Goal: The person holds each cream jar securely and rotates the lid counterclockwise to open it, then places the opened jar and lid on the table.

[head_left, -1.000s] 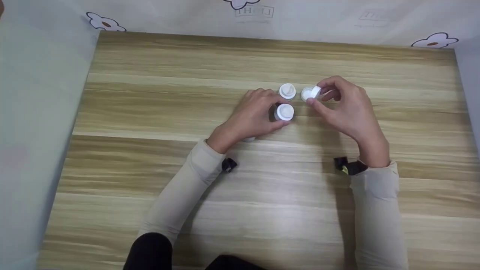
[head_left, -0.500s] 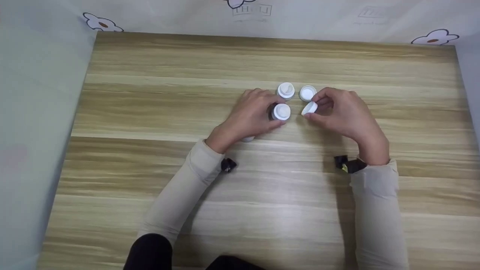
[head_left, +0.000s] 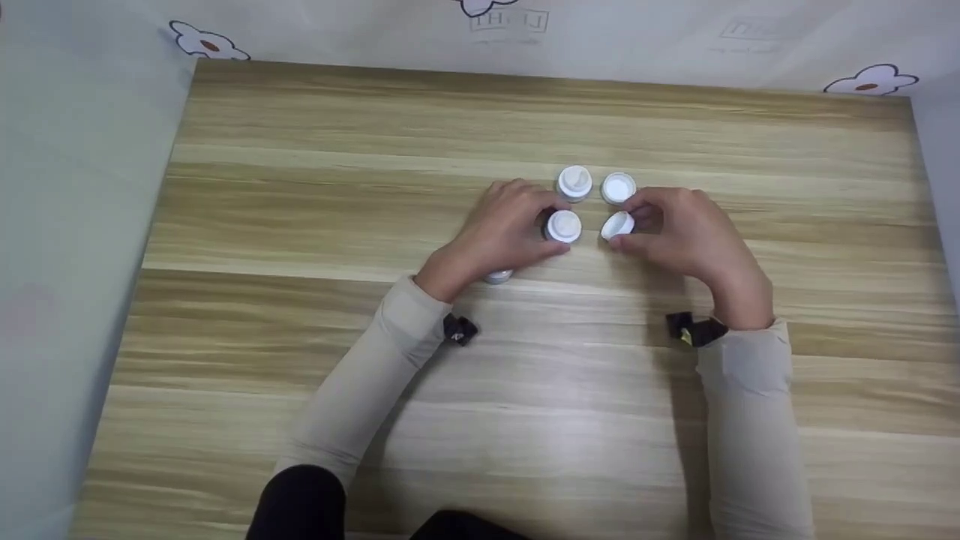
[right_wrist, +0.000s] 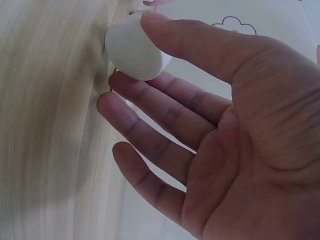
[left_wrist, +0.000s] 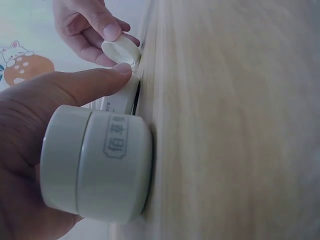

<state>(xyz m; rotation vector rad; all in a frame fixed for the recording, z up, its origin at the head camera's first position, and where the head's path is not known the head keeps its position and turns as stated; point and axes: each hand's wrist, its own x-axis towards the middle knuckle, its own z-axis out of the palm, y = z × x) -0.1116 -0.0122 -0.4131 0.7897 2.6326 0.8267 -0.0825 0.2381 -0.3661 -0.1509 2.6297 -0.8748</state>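
My left hand [head_left: 504, 232] holds a small white cosmetic jar [head_left: 563, 226] between thumb and fingers; its lid is off and its pale top shows. To the right of it, my right hand [head_left: 686, 229] pinches a white round lid [head_left: 617, 226], tilted with its hollow side visible, low over the table. In the right wrist view the lid [right_wrist: 132, 47] sits between thumb and index finger, other fingers extended. Behind the held jar stands a second uncapped jar [head_left: 574, 184], with another lid [head_left: 619, 187] lying hollow side up beside it.
A third, capped jar [left_wrist: 115, 165] with printed characters stands close under the left palm; the head view shows just its edge [head_left: 499, 277] below the wrist. Everything is on a wood-grain table [head_left: 337, 187], with a pale flower-patterned sheet [head_left: 645, 41] behind.
My right hand has brought the lid toward me from above the other lid to beside the held jar, turning it so its hollow shows. My left hand stays on its jar.
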